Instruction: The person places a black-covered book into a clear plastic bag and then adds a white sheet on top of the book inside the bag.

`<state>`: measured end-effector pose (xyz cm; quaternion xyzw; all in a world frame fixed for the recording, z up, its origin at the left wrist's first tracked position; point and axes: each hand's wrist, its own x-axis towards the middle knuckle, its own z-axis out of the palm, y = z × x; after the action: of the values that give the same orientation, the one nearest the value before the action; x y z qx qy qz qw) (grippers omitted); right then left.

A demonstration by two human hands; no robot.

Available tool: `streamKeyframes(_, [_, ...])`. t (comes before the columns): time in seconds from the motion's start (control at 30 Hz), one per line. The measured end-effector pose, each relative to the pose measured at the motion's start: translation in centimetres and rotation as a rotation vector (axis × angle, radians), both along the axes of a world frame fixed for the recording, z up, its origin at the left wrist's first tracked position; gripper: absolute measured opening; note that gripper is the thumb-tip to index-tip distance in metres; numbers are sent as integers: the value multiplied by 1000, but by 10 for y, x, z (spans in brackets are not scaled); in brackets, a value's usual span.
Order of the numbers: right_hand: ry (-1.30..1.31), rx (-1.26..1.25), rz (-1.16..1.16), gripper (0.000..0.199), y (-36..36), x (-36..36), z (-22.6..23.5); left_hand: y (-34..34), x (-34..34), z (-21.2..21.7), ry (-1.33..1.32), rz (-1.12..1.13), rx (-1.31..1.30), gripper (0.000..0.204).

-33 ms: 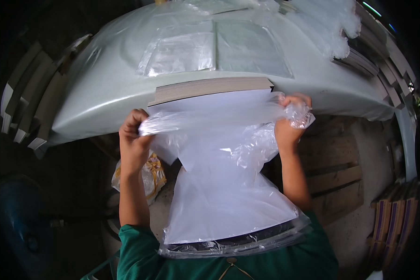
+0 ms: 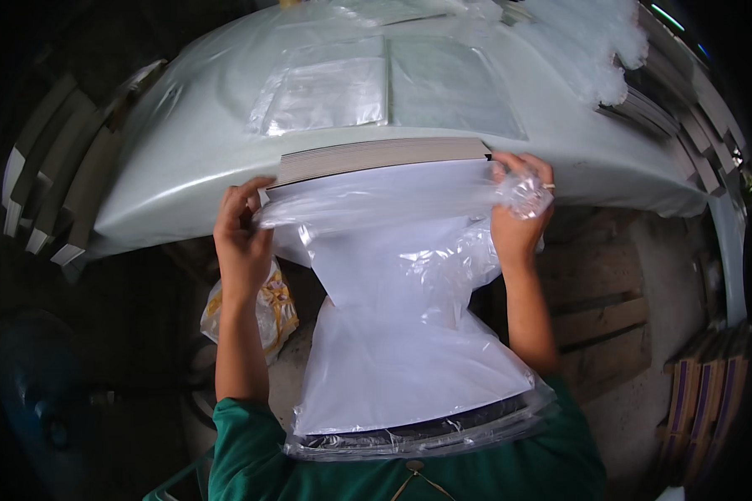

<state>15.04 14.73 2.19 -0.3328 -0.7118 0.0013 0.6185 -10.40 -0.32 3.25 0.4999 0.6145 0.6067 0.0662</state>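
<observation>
A stack of grey-edged boards [image 2: 384, 159] with a white top sheet leans against the near table edge. Clear plastic film [image 2: 459, 259], which looks like a bag's open end, is drawn over the near part of the stack. My left hand [image 2: 244, 221] pinches the film's left edge by the stack's far left corner. At the opposite corner, my right hand [image 2: 522, 209] grips a bunched wad of the same film, its fingertips touching the stack. Towards my body lie more white sheets [image 2: 409, 367] under plastic, with a dark edge at the near end.
Flat clear plastic bags [image 2: 326, 96] lie on the covered table [image 2: 184, 167]. Board stacks [image 2: 83, 196] stand at the left and others [image 2: 668, 125] at the right, beside a heap of plastic [image 2: 585, 50]. A wooden pallet [image 2: 602, 326] and a yellow-marked bag [image 2: 276, 309] are below.
My left hand has shifted slightly up and right towards the stack's corner. The right hand has come in against the other corner, and the film's edge has moved a little.
</observation>
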Motion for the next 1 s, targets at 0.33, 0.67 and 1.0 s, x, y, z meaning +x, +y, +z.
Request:
streamKeyframes(0.33, [-304,79,85,45,-33,38,2,-35,15,-9,322,105,-5,52])
streamKeyframes(0.67, [-199,229,118,32,-45,53,-37,-55,21,-45,427,131,193,34])
streamKeyframes(1.0, [459,-1289,1115,25,-58,122,-38,-54,-14,-60,-881,-623,-453,21])
